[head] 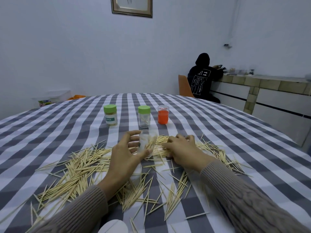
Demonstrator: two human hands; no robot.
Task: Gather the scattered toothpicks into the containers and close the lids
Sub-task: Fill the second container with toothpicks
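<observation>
Your left hand (125, 154) curls around a clear, lidless container (146, 142) just past the table's centre, thumb on its near side and fingers on the far side. Some toothpicks already stand inside it.

Your right hand (180, 147) lies at three o'clock of the container, fingers bent down into a heap of toothpicks (162, 140). It looks to be raking or pinching a bunch; you cannot see whether any are truly gripped.

To do this step well, tilt the container's mouth toward the right hand, line the sticks up in one direction, and feed small bundles in so none jam crosswise.

Loose toothpicks (80, 167) fan from seven o'clock to four o'clock around your hands.

At twelve o'clock stand three more containers: a green-lidded full container (110, 115), a green-lidded nearly empty container (144, 116), and a container with an orange insert (163, 114).

The tablecloth (218, 132) is grey-and-white check.

At two o'clock, a seated person in a dark hoodie (202, 76) leans on a tiled counter (269, 83).

A framed picture (131, 6) hangs on the far wall.
</observation>
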